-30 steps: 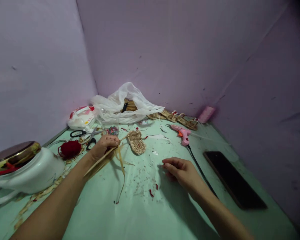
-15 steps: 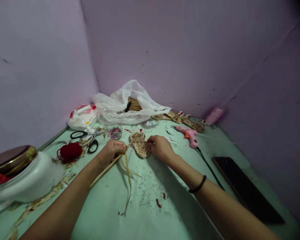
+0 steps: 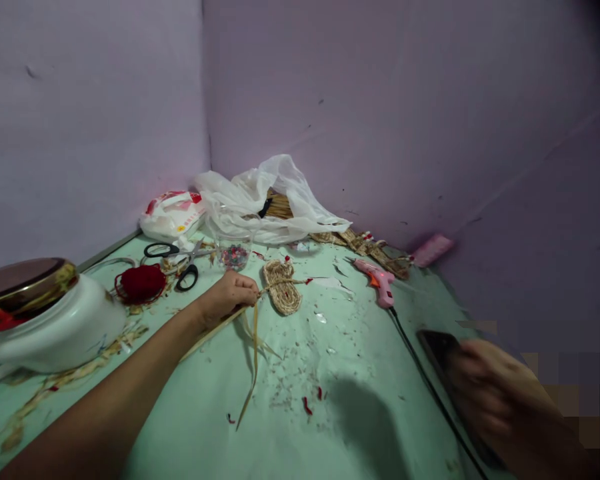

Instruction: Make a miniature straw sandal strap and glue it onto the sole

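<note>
A woven straw sole (image 3: 282, 287) lies on the green tabletop, with a thin braided cord across it that ends in a red tip at its right. My left hand (image 3: 233, 293) is closed on the straw strands (image 3: 255, 353) at the cord's left end, just beside the sole; loose strands hang down from it. My right hand (image 3: 495, 387) is smeared by motion at the right, over or near the dark phone (image 3: 443, 343). Its fingers are too blurred to tell whether they hold anything.
A pink glue gun (image 3: 380, 280) with a black cable lies right of centre. Scissors (image 3: 187, 277), red yarn (image 3: 141, 283), a bead cup (image 3: 234, 257) and a white pot (image 3: 75, 333) stand left. Behind are a plastic bag (image 3: 300, 223) and woven pieces (image 3: 375, 250).
My right hand has left the sole and moved far right to the phone. My left hand still holds the strands. The view has shifted slightly.
</note>
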The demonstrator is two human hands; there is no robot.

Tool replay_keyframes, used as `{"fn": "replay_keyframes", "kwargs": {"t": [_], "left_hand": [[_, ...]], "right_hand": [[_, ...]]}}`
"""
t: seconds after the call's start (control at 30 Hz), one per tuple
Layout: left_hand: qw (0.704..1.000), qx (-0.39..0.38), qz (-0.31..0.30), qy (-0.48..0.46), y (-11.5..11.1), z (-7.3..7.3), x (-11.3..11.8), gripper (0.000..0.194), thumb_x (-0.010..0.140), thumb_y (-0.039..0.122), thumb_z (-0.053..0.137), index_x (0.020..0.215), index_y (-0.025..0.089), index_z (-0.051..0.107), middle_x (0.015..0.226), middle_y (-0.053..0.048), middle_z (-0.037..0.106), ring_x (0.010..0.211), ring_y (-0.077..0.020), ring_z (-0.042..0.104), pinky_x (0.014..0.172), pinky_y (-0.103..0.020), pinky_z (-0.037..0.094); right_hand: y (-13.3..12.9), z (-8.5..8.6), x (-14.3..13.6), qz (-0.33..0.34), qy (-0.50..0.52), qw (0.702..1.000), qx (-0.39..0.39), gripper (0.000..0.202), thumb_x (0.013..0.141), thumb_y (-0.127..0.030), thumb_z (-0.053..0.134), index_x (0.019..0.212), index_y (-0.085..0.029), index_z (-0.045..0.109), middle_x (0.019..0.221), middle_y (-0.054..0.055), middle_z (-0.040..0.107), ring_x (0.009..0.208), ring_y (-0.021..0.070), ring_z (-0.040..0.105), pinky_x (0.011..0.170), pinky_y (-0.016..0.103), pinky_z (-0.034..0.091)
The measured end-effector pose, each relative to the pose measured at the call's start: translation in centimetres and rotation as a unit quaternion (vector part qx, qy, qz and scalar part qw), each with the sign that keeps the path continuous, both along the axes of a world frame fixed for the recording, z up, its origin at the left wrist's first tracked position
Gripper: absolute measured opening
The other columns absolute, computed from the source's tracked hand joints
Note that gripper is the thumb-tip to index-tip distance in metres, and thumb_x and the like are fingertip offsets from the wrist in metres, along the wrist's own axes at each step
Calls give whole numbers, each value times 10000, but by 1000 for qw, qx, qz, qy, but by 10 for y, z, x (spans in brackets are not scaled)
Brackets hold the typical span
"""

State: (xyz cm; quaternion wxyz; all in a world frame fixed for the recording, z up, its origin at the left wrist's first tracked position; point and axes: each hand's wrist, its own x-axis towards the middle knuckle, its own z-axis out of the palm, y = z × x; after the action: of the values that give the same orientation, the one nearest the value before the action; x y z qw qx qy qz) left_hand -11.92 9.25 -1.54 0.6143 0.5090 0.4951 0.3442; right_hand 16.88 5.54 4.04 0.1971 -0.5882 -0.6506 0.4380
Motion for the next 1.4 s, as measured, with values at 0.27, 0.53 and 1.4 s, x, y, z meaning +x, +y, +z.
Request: {"fn": "replay_keyframes", "kwargs": {"t": [0.27,0.53,1.4], "left_hand": [[1000,12,-9,1,-3,3,-3,85,531,218,497,486,153,465,326,89,286,311,-40,179,345,-201,81],[999,25,-35,-13,-4,8,-5,93,535,230,494,496,148,472,348,81,282,337,-44,176,365,-210,84],[912,63,-332,234,-27,19,10,105,589,119,465,532,138,551,487,38,387,483,-86,323,448,-185,255]], "right_hand": [[26,-30,-108,-21,-291,945,144,610,645,-631,529,974,-119,580,962,176,603,925,315,563,722,396,428],[25,-36,-133,-53,-300,933,190,718,638,-445,611,1193,-28,424,1056,228,556,994,359,508,790,446,409],[-37,-55,-45,43,-138,971,189,184,753,-90,443,802,-167,603,808,59,600,708,155,545,628,251,403]]}}
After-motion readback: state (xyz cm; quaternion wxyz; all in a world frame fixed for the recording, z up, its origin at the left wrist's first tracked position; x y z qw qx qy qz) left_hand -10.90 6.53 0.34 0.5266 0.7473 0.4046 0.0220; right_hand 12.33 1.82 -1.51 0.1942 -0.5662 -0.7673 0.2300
